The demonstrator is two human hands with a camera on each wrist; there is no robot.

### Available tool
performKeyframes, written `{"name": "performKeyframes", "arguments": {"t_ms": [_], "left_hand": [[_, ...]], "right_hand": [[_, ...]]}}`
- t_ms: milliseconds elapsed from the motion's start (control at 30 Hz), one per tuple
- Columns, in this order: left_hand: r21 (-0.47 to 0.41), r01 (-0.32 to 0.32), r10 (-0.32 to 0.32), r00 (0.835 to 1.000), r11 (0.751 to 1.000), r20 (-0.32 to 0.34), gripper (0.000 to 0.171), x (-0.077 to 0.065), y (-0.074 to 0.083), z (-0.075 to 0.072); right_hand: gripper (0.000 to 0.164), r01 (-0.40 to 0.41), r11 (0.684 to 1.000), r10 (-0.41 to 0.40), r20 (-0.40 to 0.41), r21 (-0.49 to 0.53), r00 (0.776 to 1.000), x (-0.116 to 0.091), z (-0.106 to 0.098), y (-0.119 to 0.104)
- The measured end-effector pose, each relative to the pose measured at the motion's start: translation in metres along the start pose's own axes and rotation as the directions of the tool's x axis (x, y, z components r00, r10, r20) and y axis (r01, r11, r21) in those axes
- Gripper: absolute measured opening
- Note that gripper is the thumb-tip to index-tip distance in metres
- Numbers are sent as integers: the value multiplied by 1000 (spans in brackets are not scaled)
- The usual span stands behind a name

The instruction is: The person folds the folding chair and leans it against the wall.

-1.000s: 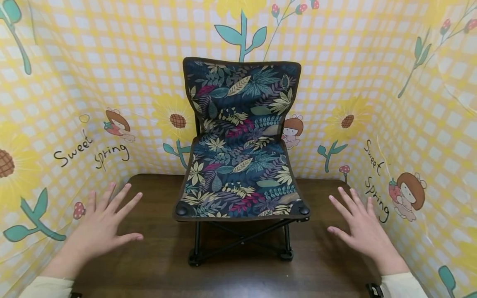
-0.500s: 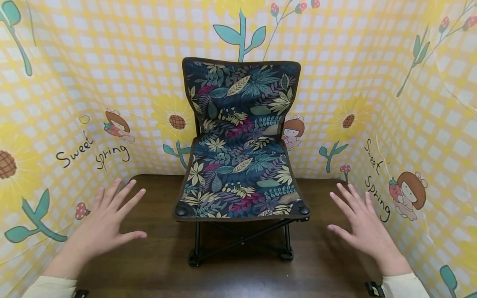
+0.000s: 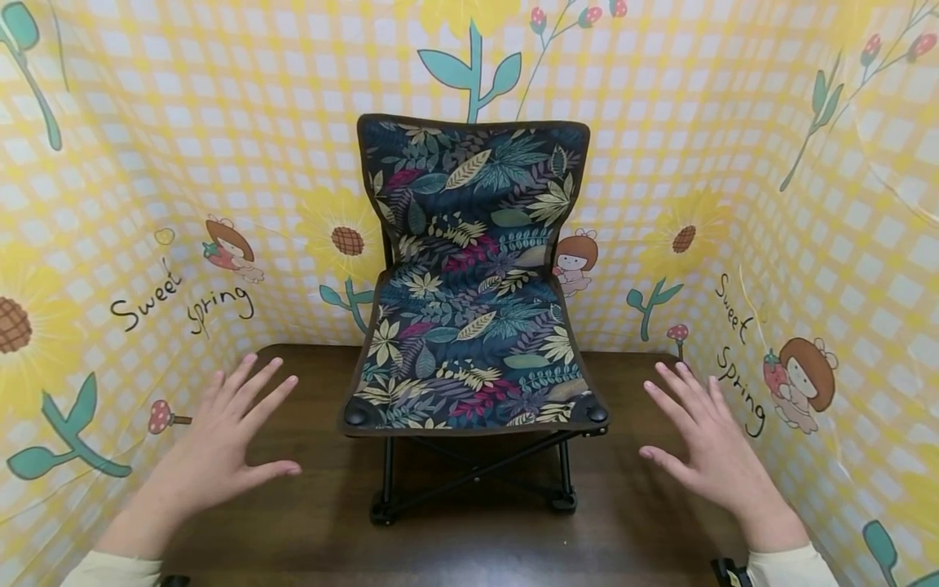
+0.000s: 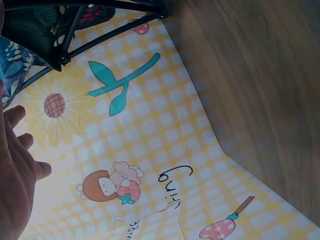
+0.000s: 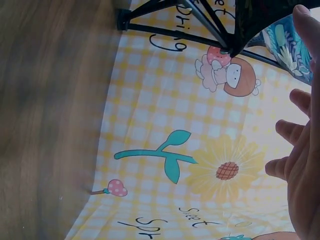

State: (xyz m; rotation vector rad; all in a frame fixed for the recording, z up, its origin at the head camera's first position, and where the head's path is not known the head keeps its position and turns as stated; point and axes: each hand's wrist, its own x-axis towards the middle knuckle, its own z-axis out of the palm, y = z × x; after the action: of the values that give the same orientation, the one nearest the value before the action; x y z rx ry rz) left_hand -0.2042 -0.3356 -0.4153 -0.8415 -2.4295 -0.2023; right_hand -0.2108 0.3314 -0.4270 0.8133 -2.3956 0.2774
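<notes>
On the brown tabletop [image 3: 469, 562], I am watching 1 leaf-patterned folding chair [image 3: 469, 350] standing upright. To its left, the left hand [image 3: 220, 448] is pointing forward, fingers and thumb spread; to its right, the right hand [image 3: 722, 461] is pointing likewise, its fingers spread too. Both are hanging apart from the chair. Yellow checked cloth [image 3: 139, 147] is rising behind.
</notes>
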Motion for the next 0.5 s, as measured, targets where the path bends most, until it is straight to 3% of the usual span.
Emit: {"name": "performKeyframes", "arguments": {"t_ms": [233,500], "left_hand": [[-2,-44,43,998,999,-53,108,6,6,-3],[-24,-70,68,995,997,-68,107,9,13,-5]], "right_hand": [[85,45,999,-44,-59,6,997,3,-1,-4],[82,104,994,-101,-114,26,988,8,-4,-11]]}}
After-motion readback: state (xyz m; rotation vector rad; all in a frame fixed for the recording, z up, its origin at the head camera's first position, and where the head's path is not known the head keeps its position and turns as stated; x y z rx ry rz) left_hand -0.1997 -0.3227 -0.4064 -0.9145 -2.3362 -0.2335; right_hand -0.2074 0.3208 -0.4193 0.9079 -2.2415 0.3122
